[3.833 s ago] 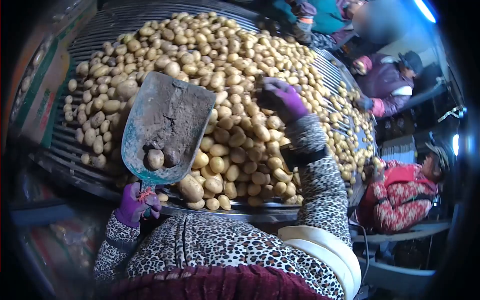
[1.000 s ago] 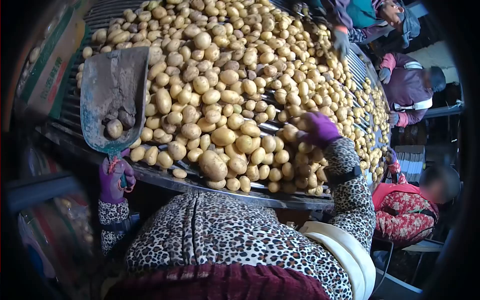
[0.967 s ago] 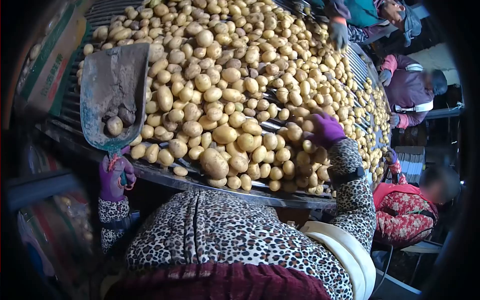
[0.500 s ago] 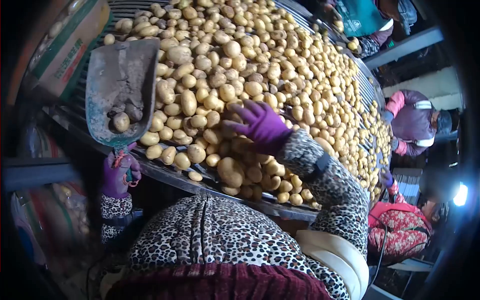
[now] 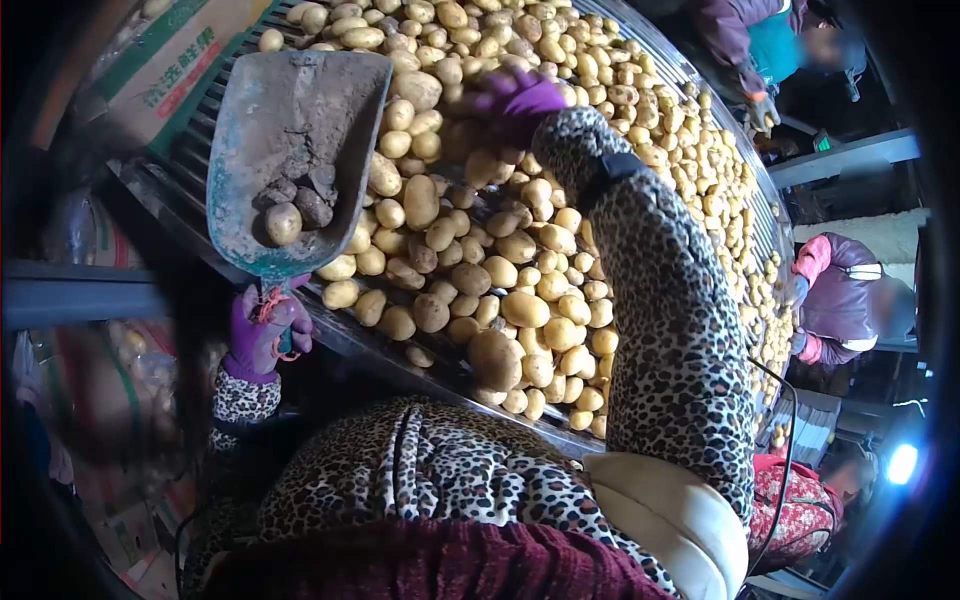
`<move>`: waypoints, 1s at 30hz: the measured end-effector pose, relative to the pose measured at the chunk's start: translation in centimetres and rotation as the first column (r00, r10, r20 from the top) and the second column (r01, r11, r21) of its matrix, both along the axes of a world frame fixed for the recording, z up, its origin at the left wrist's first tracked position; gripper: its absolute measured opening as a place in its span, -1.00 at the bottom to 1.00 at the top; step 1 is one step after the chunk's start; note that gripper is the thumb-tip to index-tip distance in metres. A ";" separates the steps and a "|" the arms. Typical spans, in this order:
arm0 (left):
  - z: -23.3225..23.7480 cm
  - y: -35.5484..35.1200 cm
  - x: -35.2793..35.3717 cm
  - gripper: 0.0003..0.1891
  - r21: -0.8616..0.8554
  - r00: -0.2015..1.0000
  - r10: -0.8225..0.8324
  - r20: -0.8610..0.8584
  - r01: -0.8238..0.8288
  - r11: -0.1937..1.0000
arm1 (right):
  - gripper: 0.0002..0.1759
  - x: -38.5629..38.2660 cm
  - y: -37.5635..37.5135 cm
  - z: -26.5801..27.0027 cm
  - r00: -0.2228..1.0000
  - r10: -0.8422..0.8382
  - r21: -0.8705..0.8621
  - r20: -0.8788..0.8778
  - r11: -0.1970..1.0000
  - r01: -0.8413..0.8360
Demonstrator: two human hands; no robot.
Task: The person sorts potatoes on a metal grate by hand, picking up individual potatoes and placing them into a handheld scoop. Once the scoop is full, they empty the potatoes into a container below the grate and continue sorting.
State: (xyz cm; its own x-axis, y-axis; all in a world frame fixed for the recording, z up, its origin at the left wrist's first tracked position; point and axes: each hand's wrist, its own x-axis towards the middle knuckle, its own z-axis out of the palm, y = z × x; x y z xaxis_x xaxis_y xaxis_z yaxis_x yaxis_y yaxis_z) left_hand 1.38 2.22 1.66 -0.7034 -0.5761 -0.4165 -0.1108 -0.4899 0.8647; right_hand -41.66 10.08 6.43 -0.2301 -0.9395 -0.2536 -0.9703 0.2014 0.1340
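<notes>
My left hand (image 5: 265, 335), in a purple glove, is closed round the handle of a worn green metal scoop (image 5: 285, 100). Dirt coats the scoop's pan, and in it lie a small potato (image 5: 283, 224) and several dark lumps (image 5: 312, 207). My right hand (image 5: 518, 102), also gloved in purple, reaches over the heap of potatoes (image 5: 440, 235). Its fingers look stretched out and apart, slightly blurred, among the potatoes at the upper middle; no potato shows in its grasp.
The potatoes lie on a slatted metal table (image 5: 190, 135) with a raised edge. A printed carton (image 5: 165, 75) stands at the upper left. Other people work along the far right side: one in purple (image 5: 840, 290), one in red (image 5: 795, 510), one at the top (image 5: 745, 50).
My right hand has moved away from me, further across the heap, and some potatoes near me have shifted. The scoop stays in my left hand; the view has shifted a little.
</notes>
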 end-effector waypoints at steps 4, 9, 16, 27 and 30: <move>-1.0 -0.4 0.4 -0.42 0.000 0.997 0.048 -0.057 -0.048 0.999 | -0.17 -5.6 0.1 1.6 0.939 -0.264 0.004 -0.222 0.962 0.271; -1.3 -0.6 0.4 -0.36 0.064 0.997 0.057 -0.045 -0.054 0.996 | -0.28 -7.2 10.5 5.2 0.955 -0.253 -0.371 -0.154 0.911 0.182; -0.8 -0.4 0.3 -0.33 -0.054 1.000 -0.014 -0.018 0.013 0.998 | -0.30 2.6 23.4 0.6 0.897 -0.279 -0.118 0.344 0.934 0.336; -0.4 0.0 -0.2 -0.33 -0.141 0.998 -0.033 0.059 0.041 0.989 | -0.36 10.5 25.3 -1.1 0.800 0.046 -0.282 0.598 0.947 0.157; -1.0 -0.4 0.1 -0.35 -0.113 0.998 -0.035 0.045 0.040 0.993 | -0.47 7.8 26.5 -0.7 0.792 -0.152 -0.209 0.592 0.919 0.333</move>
